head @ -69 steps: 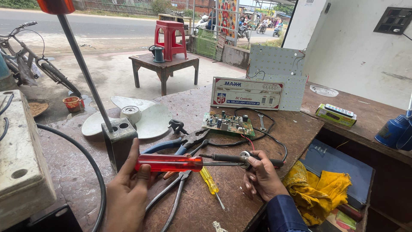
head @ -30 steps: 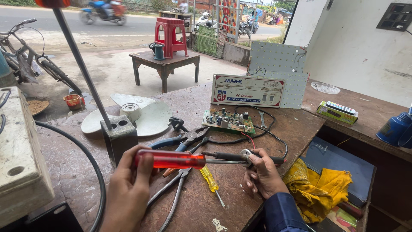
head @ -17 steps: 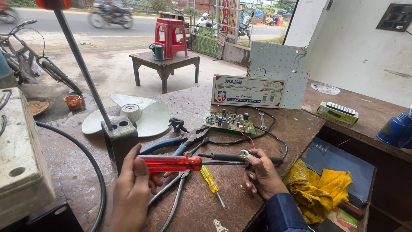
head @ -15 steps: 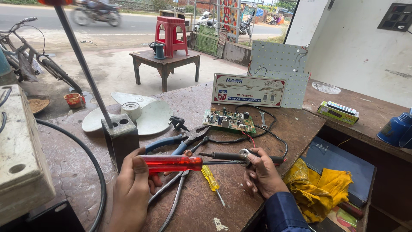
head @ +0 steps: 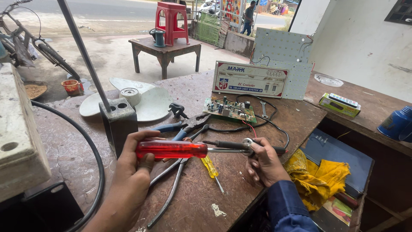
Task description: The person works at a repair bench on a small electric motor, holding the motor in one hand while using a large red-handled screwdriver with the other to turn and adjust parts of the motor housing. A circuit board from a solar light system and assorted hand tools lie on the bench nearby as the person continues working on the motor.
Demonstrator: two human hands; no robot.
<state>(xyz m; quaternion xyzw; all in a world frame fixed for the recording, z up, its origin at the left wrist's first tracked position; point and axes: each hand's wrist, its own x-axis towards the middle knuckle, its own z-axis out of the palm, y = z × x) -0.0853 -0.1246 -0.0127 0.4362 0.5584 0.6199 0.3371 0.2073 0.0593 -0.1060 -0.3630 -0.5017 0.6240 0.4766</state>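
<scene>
My left hand (head: 131, 172) grips the clear red handle of a large screwdriver (head: 171, 150), held level above the worn wooden bench (head: 201, 202). Its steel shaft runs right to a small round metal part (head: 248, 142) pinched in the fingers of my right hand (head: 265, 163). A dark-handled tool (head: 225, 145) lies just behind the shaft. Below the red handle lie blue-handled pliers (head: 182, 126), long bare-metal pliers (head: 171, 189) and a small yellow screwdriver (head: 210, 167).
A green circuit board (head: 229, 110) with black wires lies mid-bench before a white converter box (head: 249, 80) and perforated white panel (head: 281, 47). A white fan blade (head: 146, 101) and grey block with pole (head: 119, 120) stand left. Yellow cloth (head: 317, 180) sits in a drawer at right.
Both hands keep their hold; the red screwdriver has stayed almost level and shifted only slightly. A motorbike passed on the road behind.
</scene>
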